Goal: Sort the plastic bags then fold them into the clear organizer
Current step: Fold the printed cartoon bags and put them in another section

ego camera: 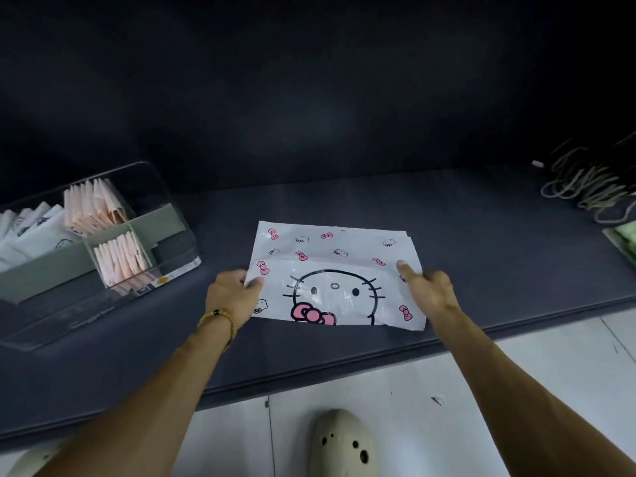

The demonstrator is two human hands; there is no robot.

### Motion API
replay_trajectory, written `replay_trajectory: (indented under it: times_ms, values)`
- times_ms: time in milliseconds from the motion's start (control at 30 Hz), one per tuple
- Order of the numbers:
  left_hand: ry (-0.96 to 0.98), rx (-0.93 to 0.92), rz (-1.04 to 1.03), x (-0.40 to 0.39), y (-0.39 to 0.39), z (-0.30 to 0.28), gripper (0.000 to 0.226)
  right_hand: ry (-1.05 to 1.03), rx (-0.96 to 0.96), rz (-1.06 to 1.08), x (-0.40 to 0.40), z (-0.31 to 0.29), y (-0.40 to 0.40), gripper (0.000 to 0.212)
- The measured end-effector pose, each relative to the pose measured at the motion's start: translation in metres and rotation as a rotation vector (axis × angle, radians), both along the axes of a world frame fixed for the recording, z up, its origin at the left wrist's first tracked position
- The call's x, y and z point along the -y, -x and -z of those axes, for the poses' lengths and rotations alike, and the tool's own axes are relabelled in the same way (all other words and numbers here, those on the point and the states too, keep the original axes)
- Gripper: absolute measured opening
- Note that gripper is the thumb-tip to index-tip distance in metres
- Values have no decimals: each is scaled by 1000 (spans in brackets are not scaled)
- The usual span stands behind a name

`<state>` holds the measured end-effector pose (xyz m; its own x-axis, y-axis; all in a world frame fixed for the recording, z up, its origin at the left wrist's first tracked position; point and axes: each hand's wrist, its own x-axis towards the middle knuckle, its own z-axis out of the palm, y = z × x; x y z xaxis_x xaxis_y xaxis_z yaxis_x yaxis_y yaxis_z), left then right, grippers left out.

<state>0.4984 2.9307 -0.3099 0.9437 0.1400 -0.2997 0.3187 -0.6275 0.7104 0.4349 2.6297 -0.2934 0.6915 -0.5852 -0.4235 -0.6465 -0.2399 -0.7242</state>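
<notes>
A white plastic bag (335,266) printed with a cat face and pink bows lies flat on the dark table (464,242), near the front edge. My left hand (234,297) pinches its left edge with thumb on top. At the right edge, my right hand (426,287) grips the bag, index finger stretched over it. To the left stands the clear organizer (165,187), with grey dividers. Folded pink bags (93,208) fill its back compartment, more pink ones (120,258) the front one, and folded white bags (31,228) sit at the far left.
A tangle of beige cord handles (585,187) lies at the back right. Something pale green (624,239) shows at the right edge. Below the table's front edge is a white tiled floor with a cream clog (344,445) on it.
</notes>
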Motion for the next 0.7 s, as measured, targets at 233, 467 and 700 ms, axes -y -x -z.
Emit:
replay_trajectory:
  times_ms: [233,467,700]
  values:
    - [-122,-1,-4,-4,6,4,37,125,-38,22,-1,4,9,39]
    - [-149,18,-26,-4,11,2,46,113,-6,28,-3,12,33,25]
    - [-157,-19,6,-7,12,2,28,18,-19,61,3,3,46,11]
